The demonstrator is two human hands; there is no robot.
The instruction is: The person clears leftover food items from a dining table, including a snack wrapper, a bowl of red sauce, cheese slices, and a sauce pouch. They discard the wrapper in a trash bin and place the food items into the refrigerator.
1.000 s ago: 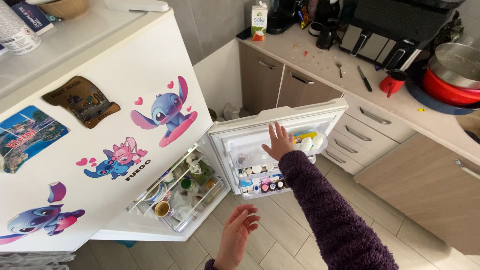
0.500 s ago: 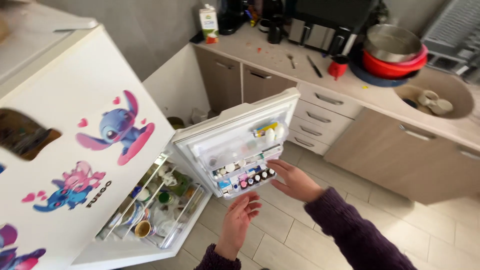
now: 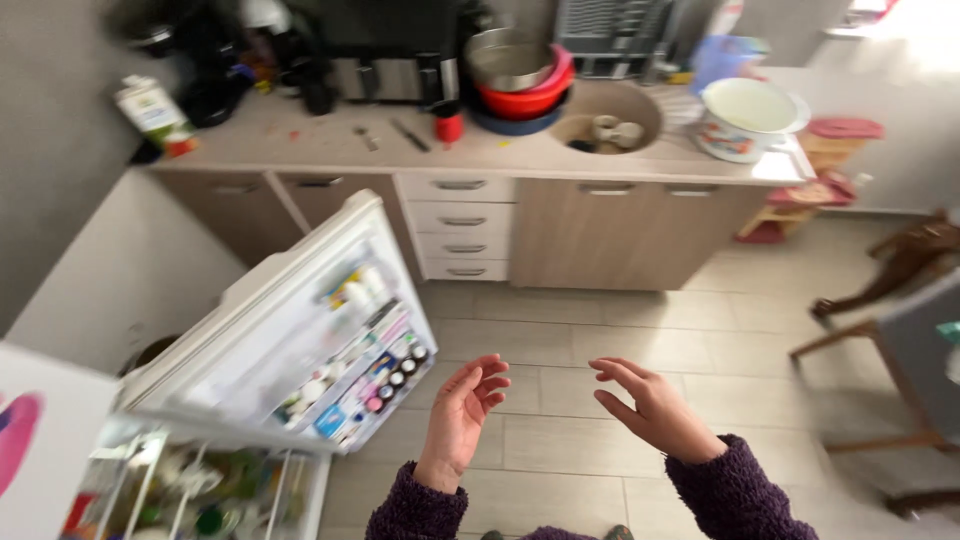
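1. Head view showed the left hand (image 3: 462, 415) and right hand (image 3: 652, 408) raised over the tiled floor (image 3: 620, 350), palms turned toward each other, fingers loosely spread and curled, holding nothing.
2. Nearest the left hand stood the open fridge door (image 3: 290, 330), apart from it; its lower door shelf (image 3: 365, 390) held a row of small bottles and jars with coloured caps, and an upper shelf carried what looked like a yellow-topped container, too blurred to tell exactly.
3. Below the door, a wire-fronted compartment (image 3: 190, 490) held jars and green-lidded pots, blurred.
4. On the counter (image 3: 330, 140), a red bowl (image 3: 525, 95) sat stacked on a dark blue one, with a metal pot nested inside it.
5. Beside that, the round sink (image 3: 640, 125) contained a couple of pale cups.
6. A white enamel pot (image 3: 750, 120) stood at the counter's right end, its inside apparently bare.
7. A small carton (image 3: 150, 112) stood at the counter's left end.
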